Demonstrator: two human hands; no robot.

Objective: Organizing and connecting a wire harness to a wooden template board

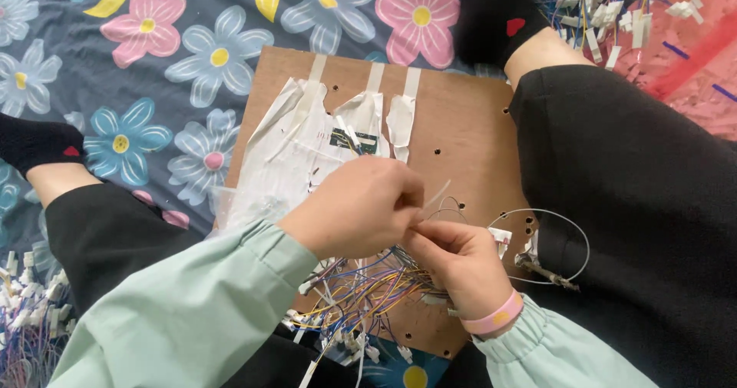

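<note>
Over the lower half of the brown board [468,127] the 2 hands meet: the left hand [357,208] is closed, its fingertips pinching something thin — a pale strand or strip, too fine to identify — while the right hand [461,265], with a pink wristband [495,317], is curled with its thumb and fingers pressed to the same spot. Just beneath them, at the board's near edge, lies a bundle of coloured wires [365,284] with small white connectors, loose and tangled, so by my reading the sorting of this bundle is underway, not finished. Toward the board's far edge 3 strips of tape [375,77] hold crumpled white paper [284,165] flat. A thin wire loop [572,234] sits at the board's right edge. Beyond the board, more wires with white connectors [606,8] are heaped at the upper right on the flowered cloth [153,66] — another heap [27,311] lies at the lower left — which suggests plenty remains.
</note>
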